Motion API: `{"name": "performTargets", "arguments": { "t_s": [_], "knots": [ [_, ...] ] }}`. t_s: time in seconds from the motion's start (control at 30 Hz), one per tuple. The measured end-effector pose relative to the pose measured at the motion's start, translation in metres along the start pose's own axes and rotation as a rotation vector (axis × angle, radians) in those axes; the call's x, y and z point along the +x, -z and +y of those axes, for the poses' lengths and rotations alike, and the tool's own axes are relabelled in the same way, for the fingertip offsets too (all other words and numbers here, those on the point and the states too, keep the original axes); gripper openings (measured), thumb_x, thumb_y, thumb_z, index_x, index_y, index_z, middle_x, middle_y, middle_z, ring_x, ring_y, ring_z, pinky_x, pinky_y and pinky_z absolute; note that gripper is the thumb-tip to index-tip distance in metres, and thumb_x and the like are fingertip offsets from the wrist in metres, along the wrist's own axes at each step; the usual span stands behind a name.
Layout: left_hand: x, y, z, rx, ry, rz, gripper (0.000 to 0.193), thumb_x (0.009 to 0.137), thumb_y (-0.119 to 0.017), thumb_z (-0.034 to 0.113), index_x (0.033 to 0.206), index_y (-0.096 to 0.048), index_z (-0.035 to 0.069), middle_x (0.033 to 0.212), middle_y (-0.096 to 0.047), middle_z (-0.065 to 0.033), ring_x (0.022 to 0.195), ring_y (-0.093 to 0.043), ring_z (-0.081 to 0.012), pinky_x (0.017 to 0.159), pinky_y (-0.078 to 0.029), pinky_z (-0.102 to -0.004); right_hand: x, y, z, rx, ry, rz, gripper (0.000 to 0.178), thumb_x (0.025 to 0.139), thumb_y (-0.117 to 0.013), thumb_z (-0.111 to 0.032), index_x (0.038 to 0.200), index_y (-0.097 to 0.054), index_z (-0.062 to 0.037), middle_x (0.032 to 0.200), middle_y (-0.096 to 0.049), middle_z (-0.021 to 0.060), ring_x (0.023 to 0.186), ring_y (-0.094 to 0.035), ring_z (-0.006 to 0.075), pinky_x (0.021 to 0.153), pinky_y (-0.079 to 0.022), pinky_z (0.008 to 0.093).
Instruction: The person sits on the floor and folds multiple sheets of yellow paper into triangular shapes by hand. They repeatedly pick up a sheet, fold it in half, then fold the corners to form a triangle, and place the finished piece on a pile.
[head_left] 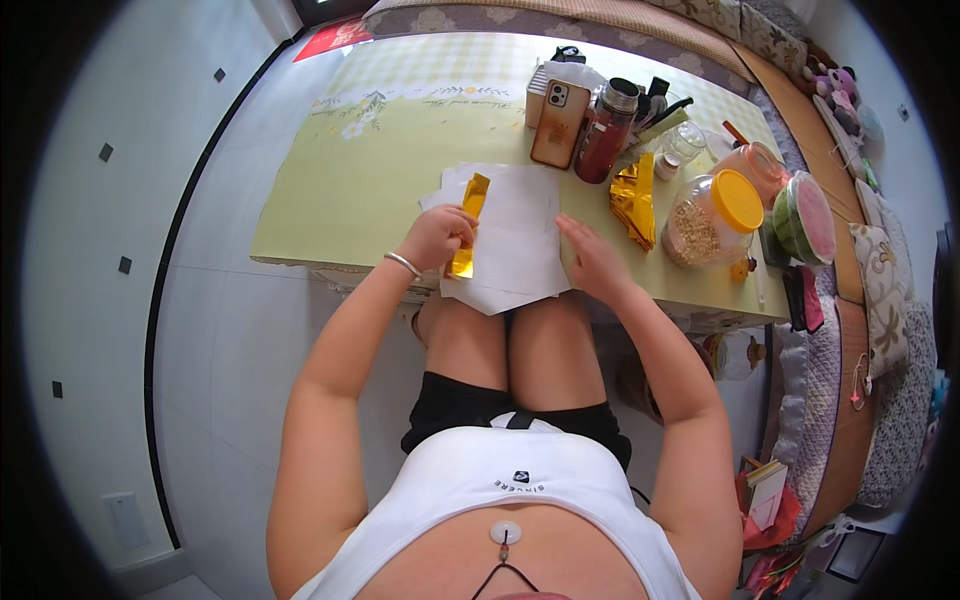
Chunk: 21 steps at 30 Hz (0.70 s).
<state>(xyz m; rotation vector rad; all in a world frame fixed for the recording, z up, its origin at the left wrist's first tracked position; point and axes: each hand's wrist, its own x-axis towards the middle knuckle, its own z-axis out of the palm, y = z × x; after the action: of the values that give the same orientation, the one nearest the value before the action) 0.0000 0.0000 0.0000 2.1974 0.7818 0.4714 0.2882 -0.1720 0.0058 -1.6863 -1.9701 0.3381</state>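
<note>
My left hand (440,236) is closed on a narrow strip of shiny gold foil (475,195), which stands lengthwise along the left side of some white paper sheets (517,235). The sheets lie at the table's near edge and stick out a little over it, above my lap. At the right edge of the paper rests my right hand (592,252), fingers stretched out and holding nothing. More crumpled gold foil (633,200) lies on the table to the right of that hand.
Behind the paper, a phone (560,125) leans upright beside a dark red thermos (606,132). A yellow-lidded jar (712,220), a pink container (750,170) and a cut watermelon (803,218) crowd the right end of the green-covered table (330,190). A sofa (850,330) runs along the right.
</note>
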Motion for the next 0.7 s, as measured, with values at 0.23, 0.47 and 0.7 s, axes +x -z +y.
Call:
{"name": "performTargets", "arguments": {
  "t_s": [0.23,0.47,0.7],
  "knots": [
    [-0.020,-0.028,0.084,0.479,-0.336,0.040,0.041,0.070,-0.084,0.037,0.083,-0.071,0.000,0.110,-0.070,-0.0179,0.114,-0.061,-0.0386,0.101,-0.044,-0.0459,0.013,-0.015,-0.006,-0.165,0.124,0.018,0.067,0.078,-0.053,0.005,0.144,-0.050,-0.0094,0.150,-0.050,0.0088,0.142,-0.041,0.0318,0.116,-0.035,0.0440],
    [-0.042,-0.074,0.075,0.648,-0.298,0.214,0.046,0.072,-0.080,0.029,0.099,-0.065,-0.006,0.118,-0.064,-0.0266,0.113,-0.060,-0.0399,0.096,-0.050,-0.0455,0.035,-0.013,-0.026,-0.222,0.186,-0.070,0.074,0.076,-0.056,0.003,0.148,-0.045,-0.0098,0.153,-0.046,0.0084,0.145,-0.038,0.0298,0.122,-0.026,0.0461],
    [-0.048,-0.058,0.052,0.257,-0.382,0.229,0.014,0.082,-0.066,0.003,0.095,-0.066,-0.001,0.101,-0.069,-0.0167,0.099,-0.067,-0.0349,0.088,-0.054,-0.0420,0.048,-0.008,-0.025,-0.397,0.296,-0.140,0.073,0.075,-0.061,-0.005,0.146,-0.047,-0.0095,0.151,-0.048,0.0115,0.143,-0.041,0.0286,0.121,-0.026,0.0487]
  ]
}}
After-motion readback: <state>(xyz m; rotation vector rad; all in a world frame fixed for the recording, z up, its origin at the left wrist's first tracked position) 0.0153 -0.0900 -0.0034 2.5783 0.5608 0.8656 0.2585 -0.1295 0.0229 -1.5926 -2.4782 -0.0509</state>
